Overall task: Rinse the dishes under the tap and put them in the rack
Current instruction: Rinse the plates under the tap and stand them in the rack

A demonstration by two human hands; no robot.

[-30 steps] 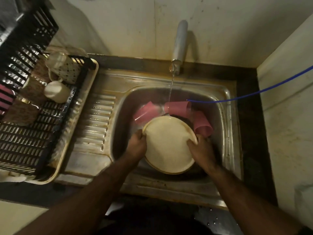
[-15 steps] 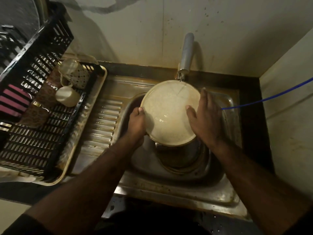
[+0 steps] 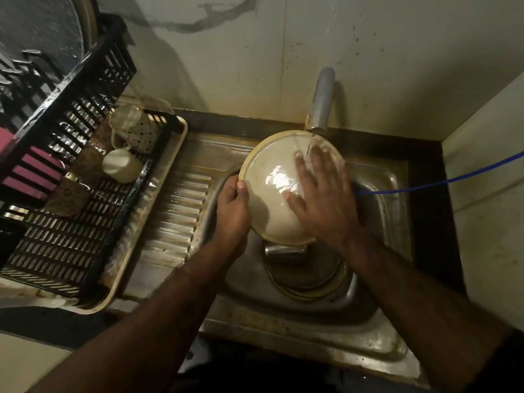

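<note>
A round cream plate [image 3: 272, 199] is held over the steel sink [image 3: 377, 268], under the running tap [image 3: 320, 103]. My left hand [image 3: 232, 214] grips the plate's left rim, thumb on top. My right hand [image 3: 320, 199] lies flat on the plate's wet face with fingers spread, and water falls on its fingertips. More plates [image 3: 306, 273] and a steel cup lie in the basin below. The black dish rack [image 3: 65, 194] stands at the left.
In the rack sit a patterned mug [image 3: 136, 129], a white cup [image 3: 122, 165], brown items and something pink. The rack stands on a cream tray [image 3: 153, 219] beside the ribbed drainboard [image 3: 175, 211]. A blue cord [image 3: 436, 182] crosses from the right wall to the sink.
The plate was lifted out of the basin up under the tap. My right hand slid from the plate's right edge onto its face, under the water stream.
</note>
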